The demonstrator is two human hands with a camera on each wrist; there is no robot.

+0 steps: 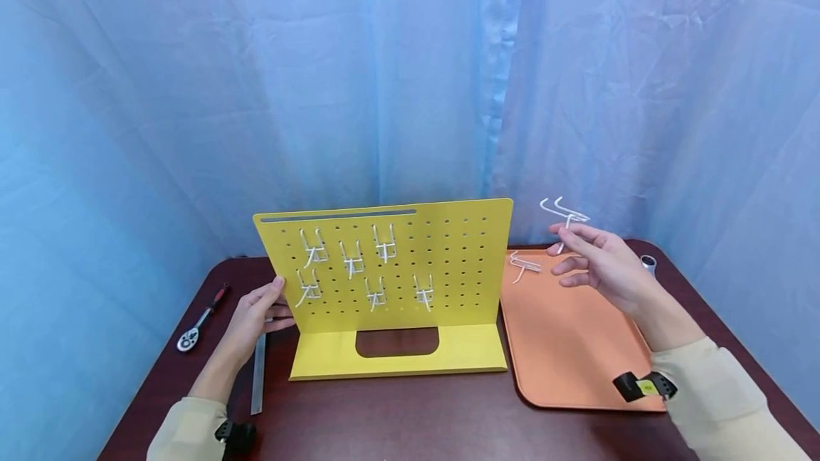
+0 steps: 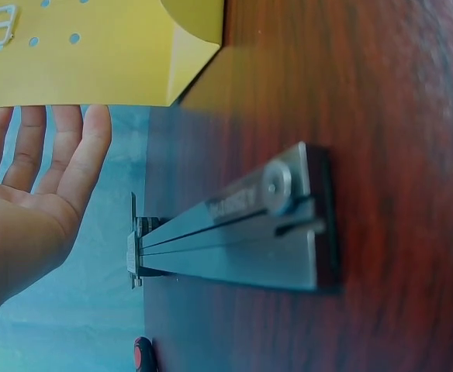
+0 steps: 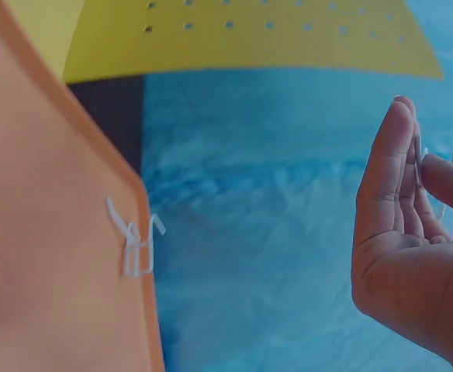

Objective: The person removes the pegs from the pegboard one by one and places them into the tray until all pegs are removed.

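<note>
A yellow pegboard [image 1: 397, 351] stands tilted on its base, with several white wire hooks [image 1: 384, 251] fitted in its holes. My left hand [image 1: 253, 315] grips the board's left edge, thumb at the front and fingers reaching behind. In the left wrist view, the fingertips meet that edge. Raised above the orange tray [image 1: 570, 354], my right hand [image 1: 605, 265] pinches a white double-prong hook [image 1: 569, 218] between thumb and fingers, prongs pointing up and left. Another white hook [image 1: 525, 264] lies at the tray's far left corner; the right wrist view shows it by the rim.
To the left lies a ratchet wrench [image 1: 203, 319] with a red-and-black handle. Beside the board is a long metal measuring tool [image 2: 242, 240], seen end-on in the left wrist view. A shiny tool end [image 1: 648, 262] shows behind the right hand. Blue curtains hang behind the table.
</note>
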